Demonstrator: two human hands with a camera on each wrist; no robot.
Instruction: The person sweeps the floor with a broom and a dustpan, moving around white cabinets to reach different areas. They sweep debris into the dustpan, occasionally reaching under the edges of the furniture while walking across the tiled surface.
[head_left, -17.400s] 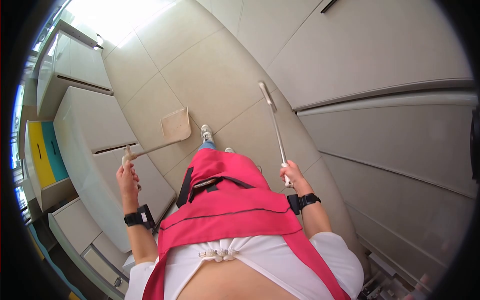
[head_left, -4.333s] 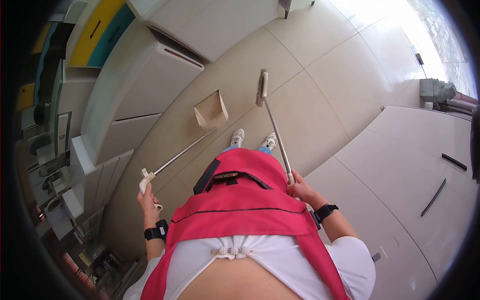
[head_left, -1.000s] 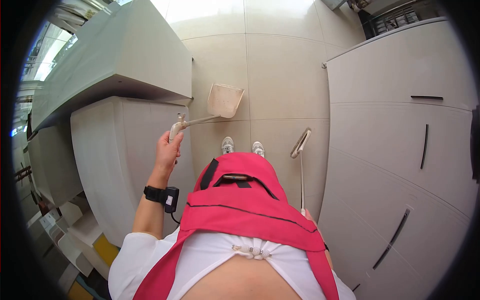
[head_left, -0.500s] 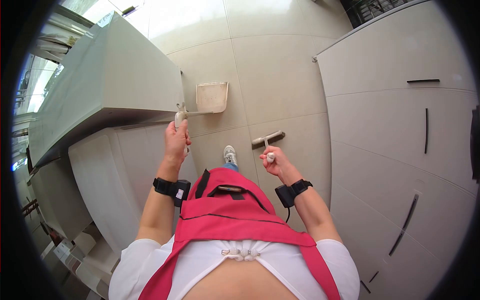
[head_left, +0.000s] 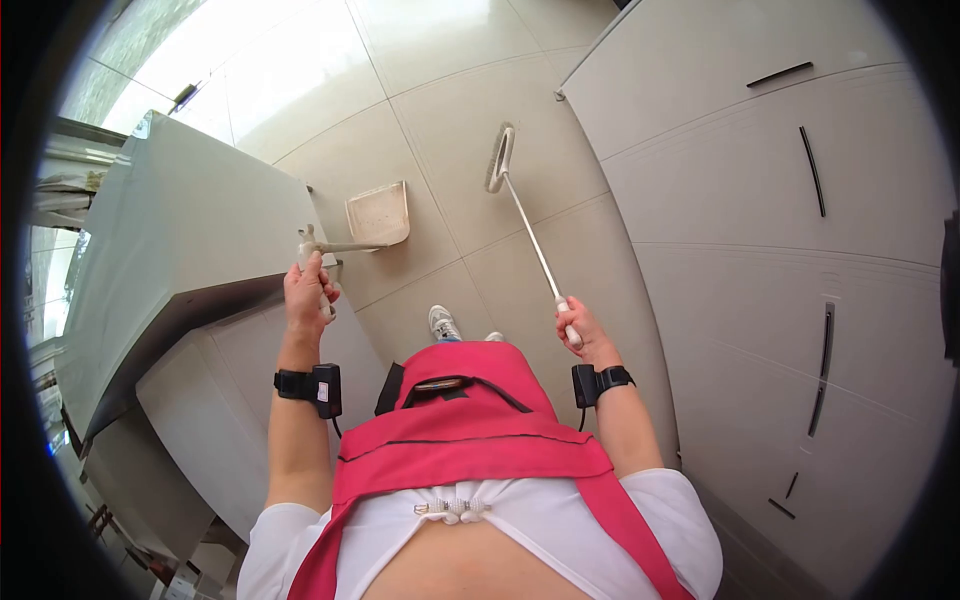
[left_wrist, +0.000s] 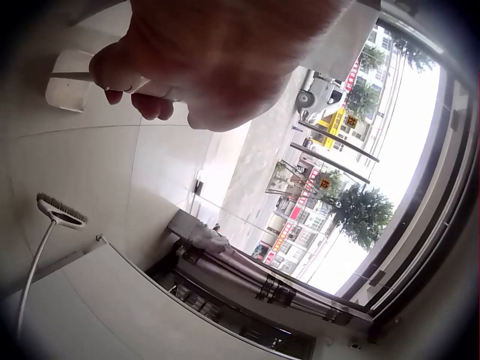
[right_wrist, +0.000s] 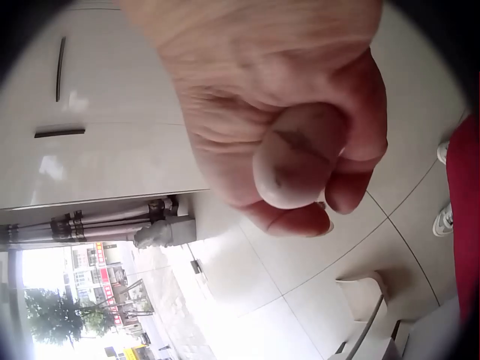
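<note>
In the head view my left hand grips the pale handle of a long-handled dustpan, whose pan is ahead of me, open side facing away. My right hand wraps its fingers round the white grip of a long-handled broom. The broom's bristled head lies farther out, to the right of the pan. In the left wrist view, the pan and the broom head appear beyond the left hand. The right wrist view shows the broom's rounded handle end poking out of the right fist.
White drawer fronts with black handles line my right side. On the left stands a white cabinet with a sharp corner, close to the dustpan. Pale floor tiles stretch ahead toward bright light. My shoe is just behind the pan.
The broom head has swung from close by the right hand to farther forward. The view has turned right, shifting the dustpan and cabinets leftward. Both hands keep their hold.
</note>
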